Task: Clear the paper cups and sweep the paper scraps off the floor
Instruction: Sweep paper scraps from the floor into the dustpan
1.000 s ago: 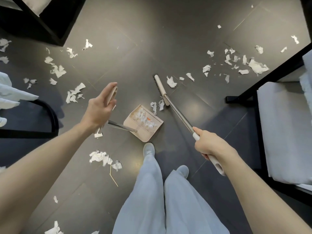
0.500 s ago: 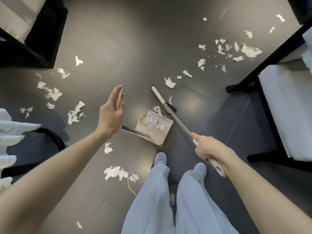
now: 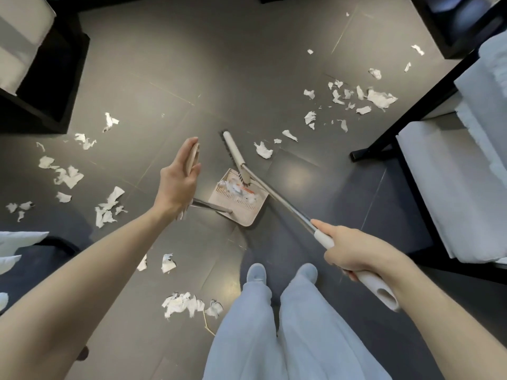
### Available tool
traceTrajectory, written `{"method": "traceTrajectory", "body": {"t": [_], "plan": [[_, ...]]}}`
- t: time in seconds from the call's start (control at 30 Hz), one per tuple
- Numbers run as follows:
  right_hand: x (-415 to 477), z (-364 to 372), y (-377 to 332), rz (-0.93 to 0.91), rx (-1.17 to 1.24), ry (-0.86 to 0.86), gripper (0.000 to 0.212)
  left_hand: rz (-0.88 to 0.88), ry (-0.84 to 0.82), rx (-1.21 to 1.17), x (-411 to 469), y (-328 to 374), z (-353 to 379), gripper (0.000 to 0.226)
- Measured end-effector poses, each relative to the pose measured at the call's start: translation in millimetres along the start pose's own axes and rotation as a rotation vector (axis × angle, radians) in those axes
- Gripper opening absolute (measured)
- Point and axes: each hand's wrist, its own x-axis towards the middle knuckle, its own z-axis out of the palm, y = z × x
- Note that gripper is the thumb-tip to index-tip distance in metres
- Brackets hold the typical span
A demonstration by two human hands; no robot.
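My right hand is wrapped around the broom handle, its brush head resting at the mouth of the dustpan. My left hand holds the top of the dustpan's upright handle, fingers loosely extended, though how firmly is hard to see. Paper scraps lie in the pan on the dark floor; more scraps lie scattered beyond and to both sides.

One head-worn wide-angle view looks steeply down from standing height at the dark tiled floor; both forearms enter from the lower corners, trouser legs at bottom centre.
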Motion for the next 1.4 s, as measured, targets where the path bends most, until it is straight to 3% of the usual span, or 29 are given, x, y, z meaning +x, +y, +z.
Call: {"method": "traceTrajectory", "body": {"t": [0.37, 0.47, 0.6, 0.67, 0.97, 1.13, 1.4], "plan": [[59.9, -103.8, 15.4, 0.091, 0.228, 0.166, 0.083, 0.066, -0.023, 0.013, 100.8, 35.8, 24.4, 0.053], [89.5, -136.4, 17.0, 0.126, 0.198, 0.209, 0.084, 0.079, -0.054, 0.008, 133.1, 42.2, 30.7, 0.054], [131.3, -188.1, 23.2, 0.160, 0.146, 0.254, 0.085, 0.112, -0.121, 0.069, 179.7, 56.3, 33.5, 0.074], [152.9, -208.7, 29.4, 0.175, 0.154, 0.265, 0.084, 0.113, -0.154, 0.114, 194.9, 57.7, 37.3, 0.063], [198.4, -207.3, -6.7, 0.196, 0.441, 0.041, 0.083, 0.063, -0.115, -0.049, 239.4, 71.4, 44.1, 0.050], [178.7, -185.1, -37.9, 0.207, 0.616, -0.104, 0.081, 0.110, -0.180, 0.045, 277.7, 69.4, 41.5, 0.052], [124.7, -199.6, -53.0, 0.201, 0.851, -0.071, 0.080, 0.202, -0.304, 0.098, 306.2, 68.1, 28.5, 0.052]]}}
